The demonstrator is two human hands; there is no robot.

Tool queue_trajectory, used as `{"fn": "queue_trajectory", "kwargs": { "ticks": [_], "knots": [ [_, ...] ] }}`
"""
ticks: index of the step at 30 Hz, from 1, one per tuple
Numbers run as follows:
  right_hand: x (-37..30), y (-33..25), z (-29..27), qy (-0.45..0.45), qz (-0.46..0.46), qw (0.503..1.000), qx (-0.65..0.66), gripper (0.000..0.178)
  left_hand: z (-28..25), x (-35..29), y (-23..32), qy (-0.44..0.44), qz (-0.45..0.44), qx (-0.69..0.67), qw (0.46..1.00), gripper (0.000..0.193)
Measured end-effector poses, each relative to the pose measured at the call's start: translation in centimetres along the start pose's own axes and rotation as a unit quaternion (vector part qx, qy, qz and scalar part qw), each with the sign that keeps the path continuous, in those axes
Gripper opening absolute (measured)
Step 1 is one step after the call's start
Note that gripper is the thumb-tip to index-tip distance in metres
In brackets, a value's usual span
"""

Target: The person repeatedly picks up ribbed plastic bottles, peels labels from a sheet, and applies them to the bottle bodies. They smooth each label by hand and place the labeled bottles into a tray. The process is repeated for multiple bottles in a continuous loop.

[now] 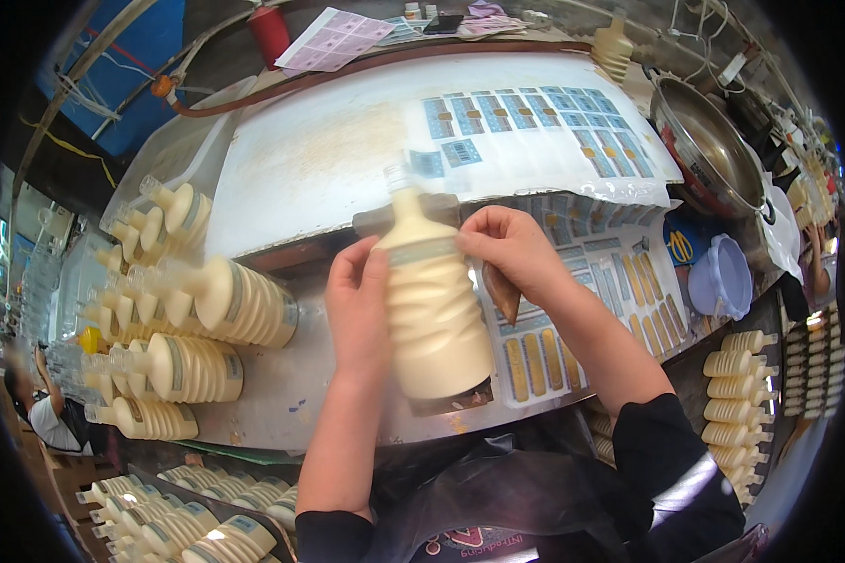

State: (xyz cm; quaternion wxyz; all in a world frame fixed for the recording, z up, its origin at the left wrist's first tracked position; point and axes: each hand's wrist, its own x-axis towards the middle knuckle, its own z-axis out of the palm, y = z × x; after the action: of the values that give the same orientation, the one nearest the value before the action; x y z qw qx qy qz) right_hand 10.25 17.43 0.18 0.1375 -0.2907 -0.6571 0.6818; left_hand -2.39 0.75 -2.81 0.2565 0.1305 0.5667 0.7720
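Note:
A cream-filled plastic bottle [437,328] with a clear neck and wavy ribbed sides lies on a small dark stand at the bench's front, neck pointing away. A greyish label band [421,251] runs across its shoulder. On the band's left end, my left hand [355,286] presses with bent thumb and fingers. My right hand [514,249] pinches at the band's right end with thumb and forefinger. Tucked under its other fingers is a brown wedge-shaped tool [503,296]; how firmly it is held cannot be seen.
Filled bottles [253,300] lie in rows at left, more in a crate [211,507] below and stacked at right [737,394]. Blue-and-white labels [493,113] cover the white board [310,178]; gold-and-white label sheets [545,361] lie right. A metal pan [709,141] and lilac bucket [721,277] stand beyond.

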Motion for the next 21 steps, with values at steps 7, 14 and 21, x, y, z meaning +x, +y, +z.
{"fn": "queue_trajectory", "kwargs": {
  "ticks": [7,14,21],
  "knots": [
    [-0.6,0.6,0.7,-0.011,0.008,0.999,0.031,0.031,0.0,-0.3,0.1,-0.016,-0.016,-0.030,0.999,0.027],
    [0.4,2.1,1.7,0.012,-0.016,0.999,0.026,0.031,0.5,-0.5,0.5,-0.014,-0.018,-0.001,1.000,0.027],
    [0.0,1.6,1.9,0.012,-0.001,0.999,0.050,0.028,0.5,-0.4,0.3,-0.016,-0.015,-0.015,1.000,0.026]
  ]
}}
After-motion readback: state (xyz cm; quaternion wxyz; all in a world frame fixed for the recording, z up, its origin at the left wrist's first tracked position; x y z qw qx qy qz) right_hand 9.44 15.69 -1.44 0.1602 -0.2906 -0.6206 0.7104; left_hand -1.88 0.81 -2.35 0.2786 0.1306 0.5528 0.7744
